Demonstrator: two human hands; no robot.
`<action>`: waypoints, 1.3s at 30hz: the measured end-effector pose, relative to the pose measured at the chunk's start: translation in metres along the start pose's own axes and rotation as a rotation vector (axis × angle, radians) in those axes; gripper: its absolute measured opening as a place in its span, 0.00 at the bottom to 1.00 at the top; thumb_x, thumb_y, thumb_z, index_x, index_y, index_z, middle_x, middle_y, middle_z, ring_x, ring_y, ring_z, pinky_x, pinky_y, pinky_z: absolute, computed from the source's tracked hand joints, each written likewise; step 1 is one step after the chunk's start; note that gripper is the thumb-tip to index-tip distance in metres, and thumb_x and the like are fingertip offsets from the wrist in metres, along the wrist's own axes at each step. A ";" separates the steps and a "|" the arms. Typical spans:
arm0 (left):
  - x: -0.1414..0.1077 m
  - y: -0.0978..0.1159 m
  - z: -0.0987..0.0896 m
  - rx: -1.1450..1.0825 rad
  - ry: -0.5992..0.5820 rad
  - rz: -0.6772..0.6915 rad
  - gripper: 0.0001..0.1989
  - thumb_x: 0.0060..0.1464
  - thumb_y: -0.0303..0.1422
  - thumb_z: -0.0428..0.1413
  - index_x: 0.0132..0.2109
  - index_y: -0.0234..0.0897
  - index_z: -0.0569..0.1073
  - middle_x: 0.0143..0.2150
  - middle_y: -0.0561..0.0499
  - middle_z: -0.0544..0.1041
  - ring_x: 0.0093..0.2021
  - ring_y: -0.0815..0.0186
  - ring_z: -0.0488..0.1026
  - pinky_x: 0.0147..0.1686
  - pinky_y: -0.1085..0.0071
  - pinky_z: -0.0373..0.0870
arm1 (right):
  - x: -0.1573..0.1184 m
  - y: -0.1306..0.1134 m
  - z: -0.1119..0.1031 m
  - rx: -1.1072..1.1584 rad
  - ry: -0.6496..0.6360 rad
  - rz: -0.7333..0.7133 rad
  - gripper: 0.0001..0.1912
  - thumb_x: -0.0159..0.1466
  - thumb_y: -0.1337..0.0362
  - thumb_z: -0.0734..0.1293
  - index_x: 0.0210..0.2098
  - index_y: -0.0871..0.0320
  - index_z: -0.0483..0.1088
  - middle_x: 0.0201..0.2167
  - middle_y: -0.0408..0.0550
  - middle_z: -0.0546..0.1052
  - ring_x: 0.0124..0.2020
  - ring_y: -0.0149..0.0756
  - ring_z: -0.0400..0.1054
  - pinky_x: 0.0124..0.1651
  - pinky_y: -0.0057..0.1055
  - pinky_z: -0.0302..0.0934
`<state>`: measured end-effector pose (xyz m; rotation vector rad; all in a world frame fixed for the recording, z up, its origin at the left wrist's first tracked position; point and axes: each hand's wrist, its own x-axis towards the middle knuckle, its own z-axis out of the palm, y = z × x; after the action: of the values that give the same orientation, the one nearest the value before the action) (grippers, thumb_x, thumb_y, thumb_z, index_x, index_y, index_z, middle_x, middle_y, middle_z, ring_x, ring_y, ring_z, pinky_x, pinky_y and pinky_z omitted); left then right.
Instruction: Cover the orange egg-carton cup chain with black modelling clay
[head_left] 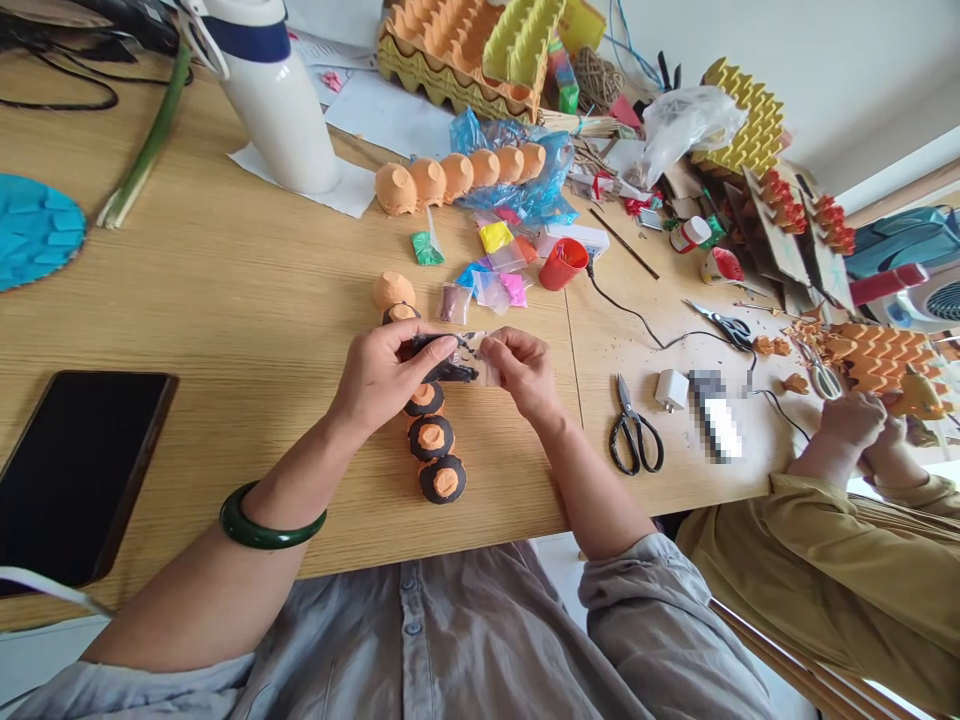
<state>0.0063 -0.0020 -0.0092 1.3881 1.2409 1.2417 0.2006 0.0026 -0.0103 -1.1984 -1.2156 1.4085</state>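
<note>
A small clear plastic bag of black clay [450, 372] is held between my two hands, above a strip of orange egg-carton cups. My left hand [386, 375] grips the bag's left part, thumb on top. With thumb and fingers pinched, my right hand [521, 370] holds the bag's clear right end. The carton strip [433, 437] runs front to back under my hands; several of its cups wear black rings, and the far end cup [394, 290] is plain orange. My hands and the bag hide the strip's middle.
Clay packets [495, 237], a red cup [564, 264] and another carton strip [459, 177] lie beyond my hands. Scissors [635, 430] and a white charger [671, 390] are at right. A tablet [82, 470] lies left. A co-worker's hands [855, 420] are at far right.
</note>
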 end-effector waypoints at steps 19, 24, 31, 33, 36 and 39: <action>0.004 -0.010 -0.005 -0.056 0.105 -0.082 0.16 0.57 0.46 0.71 0.41 0.37 0.85 0.35 0.47 0.88 0.35 0.60 0.85 0.39 0.68 0.85 | 0.001 -0.001 -0.005 -0.114 -0.250 -0.057 0.34 0.63 0.30 0.74 0.29 0.58 0.76 0.19 0.36 0.62 0.22 0.25 0.52 0.24 0.28 0.43; 0.003 -0.010 -0.005 -0.045 0.084 -0.050 0.14 0.59 0.45 0.70 0.39 0.39 0.85 0.35 0.49 0.87 0.35 0.61 0.85 0.40 0.69 0.85 | 0.001 -0.003 -0.004 -0.144 -0.226 -0.040 0.37 0.60 0.28 0.75 0.22 0.55 0.68 0.17 0.36 0.60 0.21 0.25 0.50 0.24 0.29 0.42; 0.000 -0.003 -0.003 0.003 -0.070 -0.084 0.15 0.57 0.47 0.70 0.39 0.39 0.86 0.36 0.48 0.88 0.34 0.60 0.85 0.36 0.70 0.84 | 0.000 0.002 -0.007 -0.094 -0.144 -0.030 0.33 0.63 0.33 0.75 0.24 0.56 0.69 0.20 0.38 0.65 0.23 0.27 0.53 0.26 0.28 0.45; -0.002 -0.002 -0.002 -0.015 -0.091 -0.113 0.16 0.57 0.48 0.70 0.40 0.39 0.86 0.35 0.47 0.88 0.32 0.60 0.84 0.33 0.69 0.84 | -0.002 0.000 -0.007 -0.082 -0.117 -0.022 0.33 0.64 0.35 0.74 0.22 0.55 0.67 0.19 0.38 0.63 0.22 0.26 0.51 0.25 0.28 0.45; -0.003 0.001 -0.003 -0.023 -0.103 -0.151 0.17 0.57 0.48 0.70 0.39 0.38 0.85 0.33 0.48 0.87 0.28 0.60 0.83 0.27 0.70 0.81 | -0.002 -0.003 -0.005 -0.026 -0.074 0.022 0.31 0.64 0.38 0.74 0.22 0.54 0.64 0.18 0.35 0.59 0.20 0.24 0.48 0.24 0.27 0.44; -0.002 0.003 -0.004 0.033 -0.128 -0.120 0.14 0.56 0.46 0.70 0.37 0.38 0.85 0.31 0.50 0.85 0.28 0.63 0.81 0.26 0.72 0.78 | 0.001 -0.003 -0.003 -0.015 -0.089 0.042 0.26 0.61 0.43 0.76 0.23 0.55 0.67 0.18 0.35 0.62 0.20 0.24 0.51 0.23 0.26 0.45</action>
<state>0.0028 -0.0049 -0.0057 1.3745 1.2419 1.0388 0.2038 0.0042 -0.0073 -1.1889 -1.2705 1.4998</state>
